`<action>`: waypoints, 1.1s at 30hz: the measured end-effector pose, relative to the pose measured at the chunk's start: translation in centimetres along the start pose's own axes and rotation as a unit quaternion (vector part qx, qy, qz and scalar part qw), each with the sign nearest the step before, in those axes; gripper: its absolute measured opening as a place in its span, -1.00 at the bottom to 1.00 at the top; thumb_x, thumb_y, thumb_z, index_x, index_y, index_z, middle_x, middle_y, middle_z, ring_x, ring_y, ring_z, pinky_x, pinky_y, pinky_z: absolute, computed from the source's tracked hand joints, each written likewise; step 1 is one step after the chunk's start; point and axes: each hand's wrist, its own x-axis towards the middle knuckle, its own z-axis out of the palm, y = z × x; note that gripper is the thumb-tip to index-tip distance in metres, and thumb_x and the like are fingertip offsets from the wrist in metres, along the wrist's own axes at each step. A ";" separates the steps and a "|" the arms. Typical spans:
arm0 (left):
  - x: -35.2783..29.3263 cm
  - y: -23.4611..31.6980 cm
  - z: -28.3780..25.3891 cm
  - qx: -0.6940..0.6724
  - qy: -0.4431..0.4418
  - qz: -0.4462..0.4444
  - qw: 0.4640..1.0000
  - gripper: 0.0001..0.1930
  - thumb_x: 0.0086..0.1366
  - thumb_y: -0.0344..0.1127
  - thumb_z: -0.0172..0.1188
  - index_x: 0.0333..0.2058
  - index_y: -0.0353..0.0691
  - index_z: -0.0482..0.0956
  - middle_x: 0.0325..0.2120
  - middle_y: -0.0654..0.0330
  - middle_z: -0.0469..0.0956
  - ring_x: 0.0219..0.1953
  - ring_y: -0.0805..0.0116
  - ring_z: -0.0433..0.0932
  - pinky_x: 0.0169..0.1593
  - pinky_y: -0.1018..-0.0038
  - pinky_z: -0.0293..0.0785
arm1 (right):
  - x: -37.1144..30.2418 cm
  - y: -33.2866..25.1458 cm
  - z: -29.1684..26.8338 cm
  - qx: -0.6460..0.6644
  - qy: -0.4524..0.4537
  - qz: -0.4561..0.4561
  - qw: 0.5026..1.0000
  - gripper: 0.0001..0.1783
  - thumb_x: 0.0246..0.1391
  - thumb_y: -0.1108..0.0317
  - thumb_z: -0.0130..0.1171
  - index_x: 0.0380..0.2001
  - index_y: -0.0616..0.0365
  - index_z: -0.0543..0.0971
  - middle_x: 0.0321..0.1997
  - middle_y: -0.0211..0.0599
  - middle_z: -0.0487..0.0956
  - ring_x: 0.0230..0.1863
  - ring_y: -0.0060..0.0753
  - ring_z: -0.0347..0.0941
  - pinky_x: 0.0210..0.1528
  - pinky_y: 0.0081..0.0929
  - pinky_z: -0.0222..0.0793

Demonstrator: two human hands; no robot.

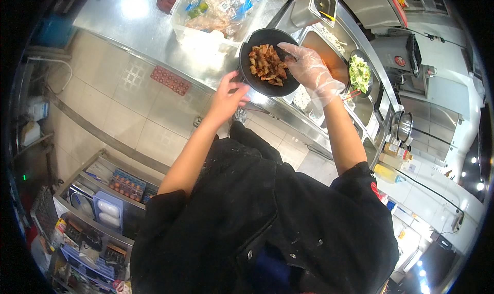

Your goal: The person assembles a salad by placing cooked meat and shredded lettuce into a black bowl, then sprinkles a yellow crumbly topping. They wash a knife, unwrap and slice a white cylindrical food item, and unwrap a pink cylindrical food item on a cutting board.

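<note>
Matt black bowl (267,62), shiny steel counter (144,31), seemingly plastic glove (311,70)

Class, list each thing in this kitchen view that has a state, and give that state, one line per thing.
black bowl: held up over the counter, filled with browned food pieces.
left hand: bare, gripping the black bowl's near rim.
right hand: in a clear glove, fingers at the bowl's far rim.
second dark bowl: resting at the counter wells, holding green shreds.
clear plastic tub: uncovered, stuffed with bagged items.
</note>
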 end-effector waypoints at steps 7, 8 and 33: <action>3.0 1.0 3.4 -0.111 0.012 -0.040 0.993 -0.51 0.41 -0.38 0.16 0.26 -0.24 0.29 0.06 0.06 0.54 0.04 0.15 0.63 0.03 0.19 0.65 | 2.4 -0.4 5.6 -0.152 0.161 -0.137 0.965 -0.32 0.06 0.40 0.26 0.31 -0.02 0.42 0.04 -0.05 0.59 0.09 0.18 0.57 0.14 -0.11 0.53; 3.6 0.8 3.7 -0.111 0.004 -0.037 0.993 -0.55 0.40 -0.40 0.14 0.23 -0.25 0.32 0.05 0.07 0.55 0.04 0.16 0.63 0.04 0.17 0.65 | 3.4 -0.2 6.0 -0.170 0.173 -0.110 0.964 -0.33 0.06 0.40 0.25 0.30 -0.04 0.43 0.06 -0.06 0.59 0.08 0.16 0.57 0.15 -0.11 0.52; -1.2 0.9 13.9 -0.027 -0.234 -0.121 0.964 -0.48 0.20 -0.55 0.06 0.18 -0.27 0.39 0.03 0.20 0.54 0.03 0.31 0.54 0.13 0.30 0.49 | -19.8 4.9 5.2 -0.040 0.302 0.065 0.950 -0.49 -0.03 0.49 0.21 0.08 0.19 0.61 -0.03 0.06 0.67 0.07 0.03 0.62 0.12 -0.14 0.55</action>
